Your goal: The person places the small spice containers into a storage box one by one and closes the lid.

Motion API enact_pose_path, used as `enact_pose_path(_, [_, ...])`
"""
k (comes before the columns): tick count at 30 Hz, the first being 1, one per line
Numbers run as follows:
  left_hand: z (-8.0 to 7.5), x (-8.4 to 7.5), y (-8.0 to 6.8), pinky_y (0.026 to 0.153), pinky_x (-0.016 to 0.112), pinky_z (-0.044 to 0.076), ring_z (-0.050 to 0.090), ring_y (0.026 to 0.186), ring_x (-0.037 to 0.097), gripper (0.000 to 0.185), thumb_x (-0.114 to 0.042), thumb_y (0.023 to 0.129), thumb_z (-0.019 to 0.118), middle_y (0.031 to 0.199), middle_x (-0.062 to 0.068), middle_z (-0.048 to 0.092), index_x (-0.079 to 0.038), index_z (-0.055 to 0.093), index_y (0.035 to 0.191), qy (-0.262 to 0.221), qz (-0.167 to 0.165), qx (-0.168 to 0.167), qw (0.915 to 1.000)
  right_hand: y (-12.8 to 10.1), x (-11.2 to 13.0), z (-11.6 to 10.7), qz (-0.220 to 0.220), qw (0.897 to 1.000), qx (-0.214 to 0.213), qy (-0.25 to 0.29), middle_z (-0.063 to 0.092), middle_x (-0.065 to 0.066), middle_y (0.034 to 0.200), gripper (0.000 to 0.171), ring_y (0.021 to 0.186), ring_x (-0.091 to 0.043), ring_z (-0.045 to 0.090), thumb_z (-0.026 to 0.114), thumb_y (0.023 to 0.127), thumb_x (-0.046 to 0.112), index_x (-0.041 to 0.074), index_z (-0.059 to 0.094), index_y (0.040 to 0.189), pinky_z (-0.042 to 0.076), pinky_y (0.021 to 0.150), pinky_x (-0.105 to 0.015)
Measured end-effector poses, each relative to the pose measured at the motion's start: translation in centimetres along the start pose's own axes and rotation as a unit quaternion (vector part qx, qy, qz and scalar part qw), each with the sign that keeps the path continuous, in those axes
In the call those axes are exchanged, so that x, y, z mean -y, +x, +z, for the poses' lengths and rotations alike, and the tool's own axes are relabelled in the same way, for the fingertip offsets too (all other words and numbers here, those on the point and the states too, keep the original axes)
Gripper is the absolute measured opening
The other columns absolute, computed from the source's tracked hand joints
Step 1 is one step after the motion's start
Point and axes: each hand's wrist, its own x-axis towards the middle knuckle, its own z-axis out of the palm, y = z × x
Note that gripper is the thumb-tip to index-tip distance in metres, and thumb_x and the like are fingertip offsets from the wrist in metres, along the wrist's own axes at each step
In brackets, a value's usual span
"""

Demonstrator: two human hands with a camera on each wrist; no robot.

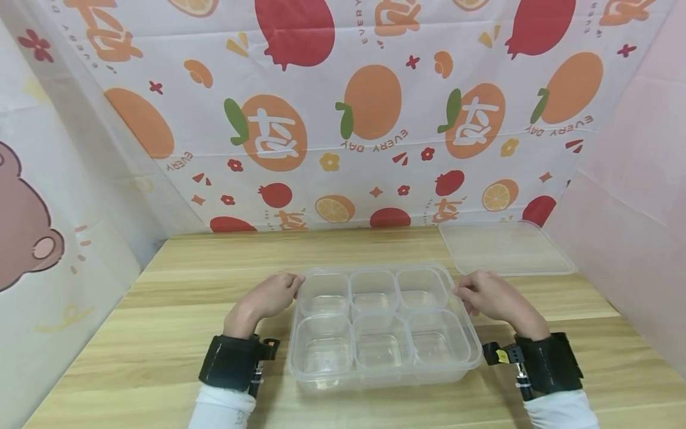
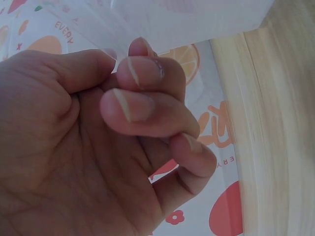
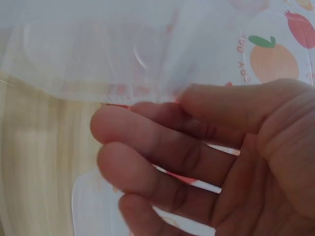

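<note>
A clear plastic container (image 1: 386, 374) with six small square cups inside sits on the wooden table (image 1: 177, 333), in the middle. My left hand (image 1: 297, 280) is at its far left corner, fingers curled, thumb and forefinger tips at the rim. In the left wrist view the curled left hand (image 2: 123, 51) meets the container's edge (image 2: 197, 19). My right hand (image 1: 460, 292) is at the far right corner. The right wrist view shows the right hand (image 3: 179, 103) pinching the container's rim (image 3: 98, 54) between thumb and forefinger.
A clear flat lid (image 1: 504, 247) lies on the table at the back right, behind my right hand. A fruit-print cloth (image 1: 343, 119) hangs along the back, and plain walls close in on both sides. Both wrists wear black straps.
</note>
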Motion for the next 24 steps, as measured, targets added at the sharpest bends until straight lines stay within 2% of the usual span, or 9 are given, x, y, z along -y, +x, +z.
enact_pose_path(3, [0.1,0.0,0.1,0.069,0.037,0.041,0.049,0.074,0.021,0.037,-0.021,0.112,0.036,0.084,0.007,0.053,-0.001,0.061,0.093,-0.007,-0.003,0.002,1.0,-0.2,-0.4,-0.7,0.003,0.998,-0.051,-0.023,0.061,-0.001,0.068,0.019,0.059,-0.015,0.057,0.06,0.101,0.008,0.0,0.072,0.089,0.046,0.053,-0.03])
enact_pose_path(7, [0.0,0.0,0.1,0.065,0.035,0.039,0.046,0.069,0.019,0.038,-0.022,0.112,0.035,0.08,0.006,0.05,-0.003,0.059,0.089,-0.011,-0.004,0.005,0.9999,-0.1,-1.2,-1.5,-0.006,0.989,-0.136,-0.064,0.06,0.0,0.065,0.017,0.056,-0.014,0.055,0.062,0.099,0.006,0.0,0.07,0.084,0.042,0.051,-0.03])
enact_pose_path(10, [-0.1,0.0,0.0,0.065,0.035,0.039,0.046,0.07,0.019,0.038,-0.022,0.112,0.035,0.08,0.006,0.049,-0.003,0.059,0.089,-0.008,-0.004,0.002,1.0,0.6,-2.0,-1.7,-0.013,0.982,-0.162,-0.099,0.062,-0.002,0.066,0.013,0.057,-0.016,0.054,0.065,0.095,0.003,-0.002,0.071,0.085,0.042,0.053,-0.033])
enact_pose_path(17, [0.0,0.1,0.1,0.064,0.034,0.038,0.046,0.069,0.019,0.038,-0.021,0.112,0.034,0.08,0.006,0.049,-0.004,0.057,0.086,-0.017,-0.007,0.007,0.9998,2.5,-4.7,-1.4,0.003,0.975,-0.158,-0.156,0.068,-0.015,0.077,0.004,0.069,-0.03,0.063,0.069,0.087,0.0,-0.004,0.071,0.086,0.05,0.063,-0.049])
enact_pose_path(24, [0.0,0.1,0.1,0.066,0.036,0.04,0.048,0.072,0.02,0.038,-0.021,0.112,0.035,0.084,0.007,0.052,-0.001,0.061,0.093,-0.013,-0.004,0.004,0.9999,3.8,-6.5,-1.2,0.009,0.976,-0.13,-0.173,0.068,-0.017,0.08,0.003,0.074,-0.034,0.064,0.069,0.083,-0.003,-0.004,0.07,0.085,0.051,0.066,-0.052])
